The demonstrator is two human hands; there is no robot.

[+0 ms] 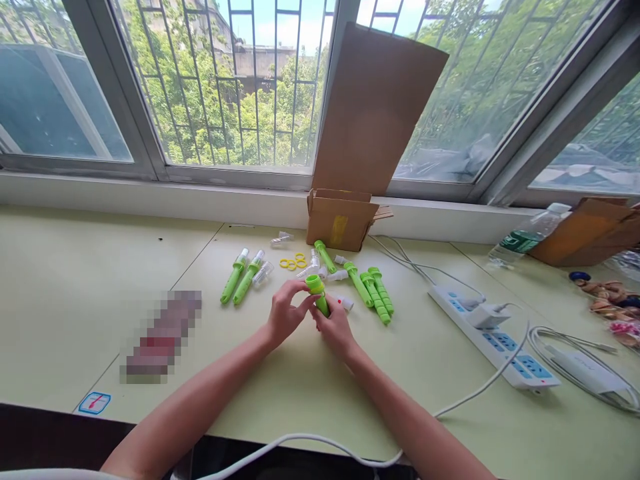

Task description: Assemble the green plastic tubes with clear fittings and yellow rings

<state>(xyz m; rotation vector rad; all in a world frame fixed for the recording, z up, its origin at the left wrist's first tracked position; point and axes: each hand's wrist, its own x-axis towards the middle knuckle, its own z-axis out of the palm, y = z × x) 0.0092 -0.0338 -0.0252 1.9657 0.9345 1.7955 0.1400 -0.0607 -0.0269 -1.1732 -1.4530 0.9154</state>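
In front of me, both hands are on a green plastic tube (pixel 315 285) with a ridged, open upper end. My left hand (pixel 285 313) pinches it near the collar, fingers closed. Lower down, my right hand (pixel 334 327) wraps round its body. A white piece with a red spot (pixel 345 303) lies just beyond the right hand. Several loose green tubes (pixel 359 285) rest to the right, and one more (pixel 325 257) lies behind. Yellow rings (pixel 289 264) and clear plastic pieces (pixel 314 261) are scattered past my hands. To the left lie two green tubes with clear tips (pixel 233 278).
A cardboard box (pixel 340 220) stands against the window ledge. On the right are a white power strip (pixel 493 337) with plugs, a coiled cable with an adapter (pixel 585 367) and a water bottle (pixel 527 235). A white cord (pixel 300 438) crosses the front edge.
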